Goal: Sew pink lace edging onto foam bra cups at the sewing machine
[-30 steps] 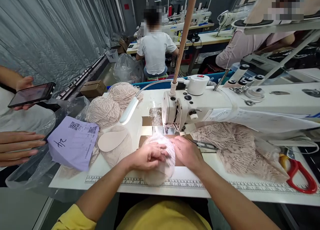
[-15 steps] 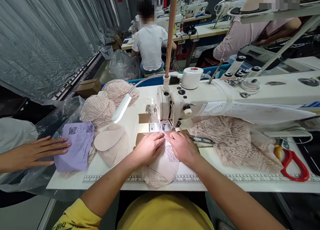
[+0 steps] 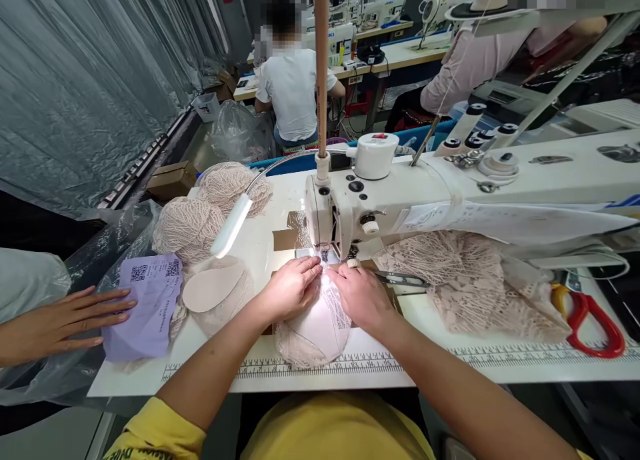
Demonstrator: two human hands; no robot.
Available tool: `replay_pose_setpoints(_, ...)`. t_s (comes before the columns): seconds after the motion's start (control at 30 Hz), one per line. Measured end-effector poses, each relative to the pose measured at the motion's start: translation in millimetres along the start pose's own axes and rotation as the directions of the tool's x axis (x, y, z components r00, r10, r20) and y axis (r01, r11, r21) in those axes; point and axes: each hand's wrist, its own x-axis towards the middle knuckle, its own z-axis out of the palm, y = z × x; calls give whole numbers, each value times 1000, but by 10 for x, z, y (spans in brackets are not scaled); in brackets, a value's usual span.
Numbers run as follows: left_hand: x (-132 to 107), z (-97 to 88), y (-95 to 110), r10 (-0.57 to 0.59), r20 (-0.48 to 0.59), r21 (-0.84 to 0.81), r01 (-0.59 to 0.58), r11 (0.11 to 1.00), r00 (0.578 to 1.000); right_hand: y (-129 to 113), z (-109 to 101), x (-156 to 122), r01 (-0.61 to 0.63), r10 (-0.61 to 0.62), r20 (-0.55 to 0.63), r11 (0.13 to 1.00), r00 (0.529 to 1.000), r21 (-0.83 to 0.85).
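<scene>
A beige lace-covered bra cup [image 3: 314, 333] lies on the white table just in front of the sewing machine [image 3: 400, 193] head. My left hand [image 3: 290, 288] presses on the cup's top left edge, fingers together and pointing at the needle. My right hand [image 3: 361, 297] presses on its top right edge beside the presser foot. Both hands hold the lace edge flat under the needle area; the fingertips nearly meet.
Lace cups [image 3: 187, 225] are piled at the left, with a plain beige pad [image 3: 213, 290] and a purple slip [image 3: 147, 305] under another person's hand [image 3: 60, 323]. Loose lace [image 3: 465, 287], snips [image 3: 400, 280] and red-handled scissors [image 3: 593, 323] lie to the right. Other workers sit behind.
The cup was bunched under both hands near the ruler; it now lies flatter, pushed up to the needle. The person at left put the phone away and laid a hand on the purple slip.
</scene>
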Motion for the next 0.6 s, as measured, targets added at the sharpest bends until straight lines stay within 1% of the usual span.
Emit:
replay_pose_setpoints(0.17,81,-50,-128,94,51,-42,-92,995,994,-23,20,13,-13,13,-44,1000,999,1)
replay_pose_setpoints(0.27,94,-63,-190,115,93,-48,-111,993,989,-18,33,12,2,0,-82,1000,997,15)
replay_pose_setpoints(0.37,68,-75,-221,109,113,-31,-106,994,988,31,43,1,39,-33,-97,997,995,62)
replay_pose_setpoints(0.47,13,-121,-137,70,92,53,-75,996,993,105,51,-22,43,-23,-120,985,992,167)
replay_pose_setpoints(0.53,-28,-156,0,48,27,74,-50,996,998,144,46,-36,25,8,-139,971,990,239)
replay_pose_setpoints(0.6,-62,-165,167,22,-31,50,-21,999,999,163,24,-47,12,27,-135,959,991,284)
